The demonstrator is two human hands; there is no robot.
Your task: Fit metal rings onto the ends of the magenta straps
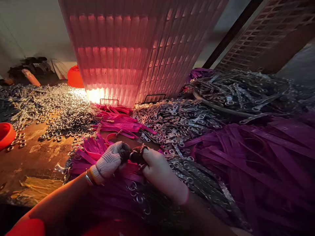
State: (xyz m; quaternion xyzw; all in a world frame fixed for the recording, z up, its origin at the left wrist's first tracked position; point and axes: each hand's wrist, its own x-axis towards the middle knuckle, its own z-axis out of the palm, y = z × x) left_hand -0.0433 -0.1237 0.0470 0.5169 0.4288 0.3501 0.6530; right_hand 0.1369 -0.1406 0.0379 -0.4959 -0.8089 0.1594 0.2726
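My left hand (108, 162), in a white dotted glove with dark fingertips, is closed in a pinch in the lower middle of the head view. Facing it, my right hand (159, 172) is also gloved and closed, with dark wrapping about its fingers. A small metal ring (133, 156) sits between the fingertips of both hands, pinched from each side. Whether a strap runs through the ring is hidden by the fingers. Magenta straps (94, 147) lie beneath and beyond my hands. Metal rings hang from straps just below my right hand.
A heap of loose metal rings (71, 118) spreads at left, beside an orange bowl (6, 135). Metal link pieces (177, 121) pile up at centre right. Purple straps (246, 157) cover the right side. A ribbed translucent panel (118, 55) stands behind, near an orange lamp (75, 77).
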